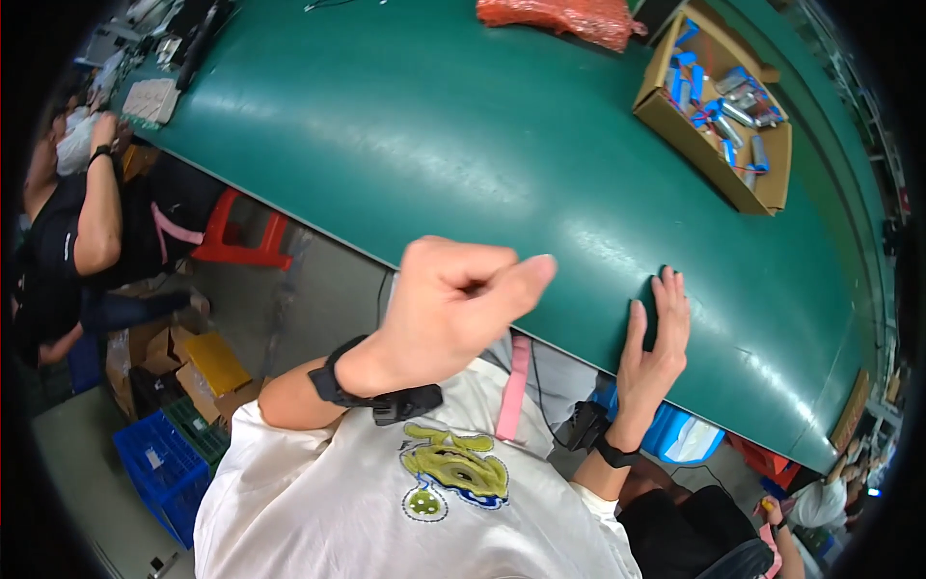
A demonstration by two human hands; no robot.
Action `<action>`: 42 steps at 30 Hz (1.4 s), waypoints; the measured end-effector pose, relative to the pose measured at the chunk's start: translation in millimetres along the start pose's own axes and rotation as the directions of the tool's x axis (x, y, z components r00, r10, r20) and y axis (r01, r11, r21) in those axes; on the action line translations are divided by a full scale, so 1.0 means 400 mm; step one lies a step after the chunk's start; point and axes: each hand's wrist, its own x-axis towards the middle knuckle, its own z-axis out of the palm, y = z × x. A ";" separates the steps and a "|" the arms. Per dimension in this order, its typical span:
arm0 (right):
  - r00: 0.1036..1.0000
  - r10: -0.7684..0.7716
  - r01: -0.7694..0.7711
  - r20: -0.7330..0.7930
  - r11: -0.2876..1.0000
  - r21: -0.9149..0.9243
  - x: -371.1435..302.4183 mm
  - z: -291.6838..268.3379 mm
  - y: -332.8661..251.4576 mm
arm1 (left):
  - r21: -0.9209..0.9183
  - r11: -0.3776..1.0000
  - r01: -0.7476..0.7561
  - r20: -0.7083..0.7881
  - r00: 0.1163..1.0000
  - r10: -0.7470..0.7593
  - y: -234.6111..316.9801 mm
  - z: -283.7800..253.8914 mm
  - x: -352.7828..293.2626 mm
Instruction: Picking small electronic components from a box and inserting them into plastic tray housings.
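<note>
My left hand (453, 304) is raised in front of my chest, close to the near edge of the green table (386, 145). Its fingers are curled into a fist with the thumb sticking out to the right, and I see nothing in it. My right hand (659, 338) rests on the tabletop at that same edge, fingers stretched out and holding nothing. Each wrist wears a black strap with a small dark device; the left device (407, 403) and the right device (585, 426) both hang at the inner side.
At the far right stands an open cardboard box (690, 145) of blue and silver cylindrical parts with wires. A red plastic-wrapped bundle (564, 19) lies at the far edge. On the left are a person (96, 212), a red stool (241, 232) and blue crates (159, 473).
</note>
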 end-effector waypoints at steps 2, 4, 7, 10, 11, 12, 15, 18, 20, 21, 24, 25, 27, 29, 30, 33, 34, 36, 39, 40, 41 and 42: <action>1.000 0.004 -0.004 -0.014 1.000 -0.012 0.005 -0.001 0.003 | 0.010 1.000 0.001 -0.012 1.000 -0.001 -0.005 -0.016 0.008; 1.000 0.003 -0.003 -0.011 1.000 -0.003 0.007 0.000 0.002 | 0.024 1.000 0.003 -0.023 1.000 -0.003 -0.010 -0.037 0.013; 1.000 0.004 -0.004 -0.024 1.000 0.002 0.008 -0.006 -0.002 | 0.076 0.997 0.022 -0.081 0.997 -0.016 -0.023 -0.063 0.020; 0.999 -0.006 0.007 -0.052 1.000 0.018 0.013 -0.012 0.009 | 0.336 0.942 -0.018 -0.074 0.996 0.045 -0.066 -0.049 0.012; 0.999 -0.007 0.008 -0.049 0.999 0.034 0.010 -0.012 0.013 | 0.402 0.915 -0.037 -0.039 0.998 0.058 -0.087 -0.034 0.007; 0.999 -0.010 0.012 -0.048 0.998 0.058 0.013 -0.002 0.014 | 0.422 0.903 -0.087 0.012 0.996 0.090 -0.120 -0.012 -0.003; 0.998 -0.003 0.007 -0.060 0.997 0.074 0.022 -0.011 0.005 | 0.537 0.765 -0.355 0.278 0.931 0.237 -0.184 0.021 -0.016; 0.998 -0.004 0.009 -0.057 0.996 0.086 0.012 -0.024 0.011 | 0.561 0.633 -0.534 0.382 0.845 0.374 -0.214 0.010 0.025; 0.999 -0.007 0.011 -0.046 0.995 0.095 0.011 -0.028 0.017 | 0.581 0.546 -0.603 0.415 0.797 0.439 -0.227 -0.016 0.054; 0.998 -0.034 0.039 -0.055 0.994 0.106 0.010 -0.029 0.017 | 0.616 0.519 -0.592 0.392 0.802 0.450 -0.230 -0.040 0.065; 0.999 -0.019 0.023 -0.037 0.994 0.104 0.009 -0.023 0.015 | 0.719 0.451 -0.529 0.293 0.819 0.494 -0.230 -0.101 0.091; 0.997 -0.071 0.075 -0.037 0.990 0.121 0.012 -0.019 0.007 | 0.751 0.428 -0.504 0.274 0.826 0.492 -0.228 -0.120 0.099; 1.000 -0.005 0.006 -0.013 0.996 0.087 0.007 -0.024 0.003 | 0.823 0.391 -0.411 0.197 0.854 0.482 -0.227 -0.154 0.081; 0.999 -0.040 0.042 -0.034 0.996 0.073 -0.006 -0.011 0.015 | 0.850 0.381 -0.364 0.155 0.863 0.481 -0.223 -0.149 0.068; 0.995 -0.102 0.104 -0.021 0.990 0.099 -0.010 -0.007 0.011 | 0.840 0.380 -0.387 0.185 0.863 0.470 -0.220 -0.145 0.073; 0.995 -0.085 0.087 -0.047 0.995 0.043 -0.016 -0.029 -0.014 | 0.850 0.374 -0.370 0.176 0.870 0.460 -0.229 -0.142 0.067; 0.994 -0.099 0.101 -0.040 0.994 0.045 -0.013 -0.044 -0.026 | 0.870 0.365 -0.331 0.140 0.876 0.462 -0.230 -0.144 0.064; 0.994 -0.108 0.109 -0.027 0.993 0.038 -0.001 -0.065 -0.042 | 0.856 0.384 -0.346 0.151 0.878 0.454 -0.232 -0.138 0.061; 0.990 -0.135 0.136 -0.035 0.990 0.038 0.014 -0.068 -0.047 | 0.849 0.400 -0.344 0.159 0.890 0.428 -0.226 -0.137 0.067; 0.990 -0.133 0.135 -0.044 0.990 0.029 0.017 -0.069 -0.048 | 0.847 0.406 -0.343 0.166 0.897 0.410 -0.225 -0.135 0.070; 0.988 -0.146 0.147 -0.044 0.989 0.032 0.016 -0.069 -0.054 | 0.847 0.408 -0.340 0.166 0.899 0.405 -0.222 -0.135 0.062; 0.986 -0.157 0.159 -0.058 0.987 0.031 0.015 -0.070 -0.061 | 0.850 0.407 -0.334 0.157 0.899 0.410 -0.221 -0.129 0.056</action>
